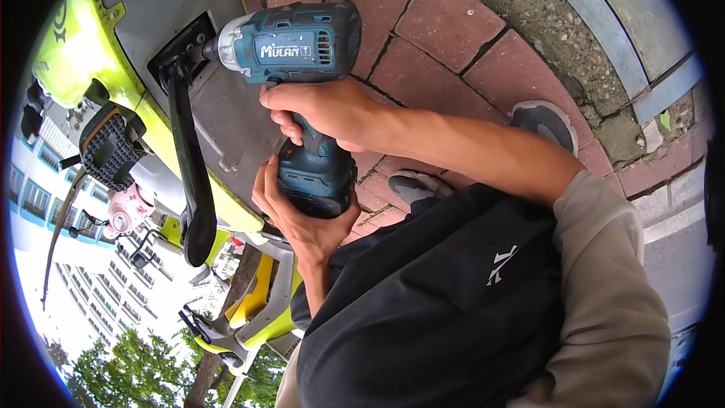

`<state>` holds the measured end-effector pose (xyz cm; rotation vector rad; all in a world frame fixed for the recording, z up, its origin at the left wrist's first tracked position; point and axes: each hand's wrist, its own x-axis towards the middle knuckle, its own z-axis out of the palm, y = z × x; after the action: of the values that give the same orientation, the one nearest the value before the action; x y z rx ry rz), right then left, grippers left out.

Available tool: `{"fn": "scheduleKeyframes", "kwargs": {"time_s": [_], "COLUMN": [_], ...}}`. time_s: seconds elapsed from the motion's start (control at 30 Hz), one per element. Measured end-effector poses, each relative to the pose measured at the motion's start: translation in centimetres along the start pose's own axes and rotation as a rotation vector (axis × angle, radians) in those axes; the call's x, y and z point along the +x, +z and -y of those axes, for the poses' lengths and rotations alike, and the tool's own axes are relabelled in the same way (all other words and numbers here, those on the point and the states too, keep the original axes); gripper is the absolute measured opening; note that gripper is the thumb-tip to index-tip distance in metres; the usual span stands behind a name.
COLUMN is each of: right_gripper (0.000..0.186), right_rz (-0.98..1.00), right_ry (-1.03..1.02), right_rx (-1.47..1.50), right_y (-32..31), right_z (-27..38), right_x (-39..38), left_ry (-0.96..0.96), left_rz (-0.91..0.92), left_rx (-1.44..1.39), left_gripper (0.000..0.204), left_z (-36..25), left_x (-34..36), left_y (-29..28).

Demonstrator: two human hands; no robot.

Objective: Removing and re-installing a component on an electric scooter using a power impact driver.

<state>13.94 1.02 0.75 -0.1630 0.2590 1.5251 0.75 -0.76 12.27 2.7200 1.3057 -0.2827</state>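
A teal and black cordless impact driver (298, 41) lies across the upper middle, its silver nose pointing left. My right hand (325, 109) is wrapped around its grip just below the body, with a finger near the trigger. Lower down, my left hand (298, 215) clasps the dark battery base (317, 177) from underneath, fingers on one side and thumb on the other. The nose reaches a dark recess in a grey panel (162, 4), at the hub end of a black crank arm (185, 159). Whatever the tip touches there is hidden.
The panel belongs to a yellow-green bike frame (87, 45), with a black pedal (113, 147) beside it. Other yellow-green bikes (257, 302) stand beyond, near trees and buildings. Red paving bricks (445, 26) and my shoes (544, 125) lie to the right, bordered by a metal-edged strip (604, 15).
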Motion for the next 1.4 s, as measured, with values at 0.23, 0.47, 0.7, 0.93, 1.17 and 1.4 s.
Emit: {"fn": "scheduleKeyframes", "kwargs": {"time_s": [0.23,0.47,0.7,0.93,1.17,1.4], "right_gripper": [0.007,0.009,0.032,0.024,0.013,0.026], "right_rz": [0.036,0.043,0.162,0.011,0.039,-0.092], "right_ry": [-0.065,-0.113,-0.063,-0.118,-0.038,0.005], "right_rx": [-0.169,-0.321,-0.13,-0.233,-0.164,-0.205], "right_y": [-0.7,-1.5,-2.1,0.2,-0.5,-2.8], "right_z": [0.5,0.3,0.8,0.7,1.8,2.3], "right_x": [0.5,1.0,0.9,-0.1,0.3,-1.8], "left_ry": [0.021,0.019,0.051,-0.003,0.016,0.08], "left_rz": [-0.065,-0.091,-0.156,-0.132,-0.215,-0.087], "left_rx": [-0.045,-0.03,-0.035,-0.122,-0.122,-0.239], "left_gripper": [0.104,0.106,0.103,0.101,0.098,0.103], "left_z": [0.1,1.1,0.8,0.7,-0.3,0.1], "left_x": [0.3,0.6,0.5,0.4,0.6,0.2], "left_y": [2.0,3.9,3.7,2.7,3.7,5.1]}}
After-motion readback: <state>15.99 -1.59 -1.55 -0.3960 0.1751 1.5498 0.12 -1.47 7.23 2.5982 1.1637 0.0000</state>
